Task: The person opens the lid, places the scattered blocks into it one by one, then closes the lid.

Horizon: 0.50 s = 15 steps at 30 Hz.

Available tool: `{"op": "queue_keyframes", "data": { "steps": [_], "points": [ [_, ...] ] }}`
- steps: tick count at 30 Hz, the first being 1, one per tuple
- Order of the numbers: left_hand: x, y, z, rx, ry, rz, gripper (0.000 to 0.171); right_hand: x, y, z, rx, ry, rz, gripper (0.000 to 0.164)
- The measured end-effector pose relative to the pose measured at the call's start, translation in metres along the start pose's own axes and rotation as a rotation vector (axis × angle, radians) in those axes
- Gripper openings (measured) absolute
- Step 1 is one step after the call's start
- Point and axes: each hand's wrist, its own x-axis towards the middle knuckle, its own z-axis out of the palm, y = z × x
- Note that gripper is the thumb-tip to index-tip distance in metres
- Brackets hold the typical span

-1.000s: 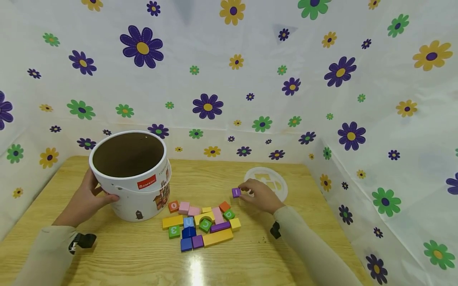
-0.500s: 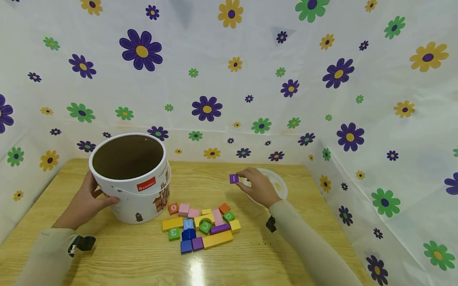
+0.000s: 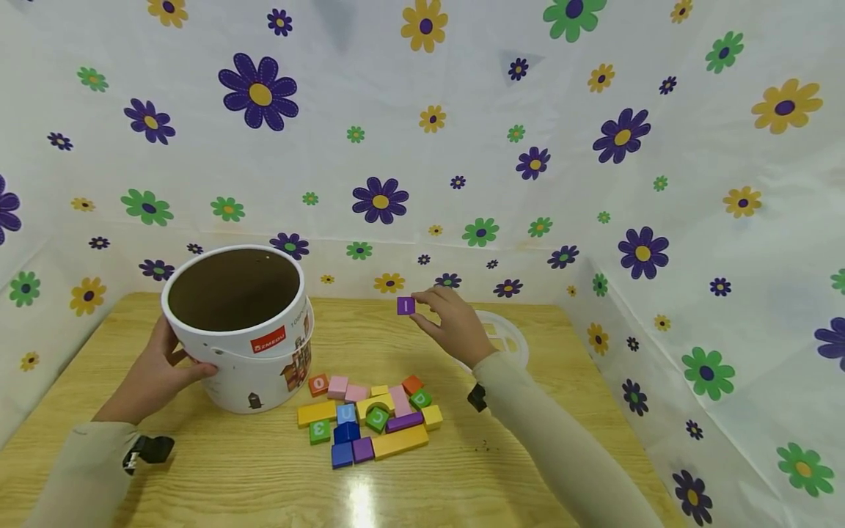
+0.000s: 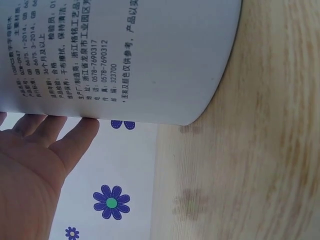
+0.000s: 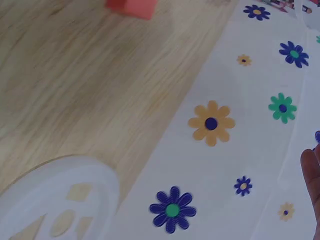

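Note:
A purple block (image 3: 405, 306) marked with a white stroke is pinched between thumb and fingers of my right hand (image 3: 452, 323), held up over the back of the table. My left hand (image 3: 161, 370) rests against the left side of a large white bucket (image 3: 257, 374), its thumb along the front and fingers spread on the wall. The left wrist view shows that hand's fingertips (image 4: 90, 125) at the bucket's printed wall (image 4: 165, 75). In the right wrist view only a sliver of my right hand (image 5: 311, 175) appears at the edge, with the block out of sight.
Several coloured blocks lie grouped on the wooden table (image 3: 264, 477), among them a green C block (image 3: 378, 419), a red-orange 0 block (image 3: 318, 385) and a long yellow block (image 3: 400, 441). A round white lid (image 3: 518, 341) with cutouts lies behind my right forearm. Flowered sheeting (image 3: 317, 95) surrounds the table.
My right hand has lifted the purple block and carried it leftward and toward the back, away from the lid. The left hand and the bucket stay in place.

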Motion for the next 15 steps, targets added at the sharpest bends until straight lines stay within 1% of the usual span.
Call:
{"op": "queue_keyframes", "data": {
  "steps": [4,7,11,15],
  "points": [
    [0.002,-0.002,-0.001,0.004,0.001,-0.014,0.117,0.015,-0.011,0.001,-0.013,0.01,-0.041,0.035],
    [0.004,-0.001,-0.001,0.006,0.001,-0.016,0.117,0.025,-0.019,0.001,-0.02,0.004,-0.051,0.037],
    [0.002,0.0,-0.001,0.003,-0.001,-0.011,0.117,0.036,-0.029,0.002,-0.019,0.004,-0.066,0.038],
    [0.0,0.0,-0.002,0.0,-0.002,-0.018,0.117,0.049,-0.04,0.004,0.005,0.038,-0.102,0.038]
  ]
}}
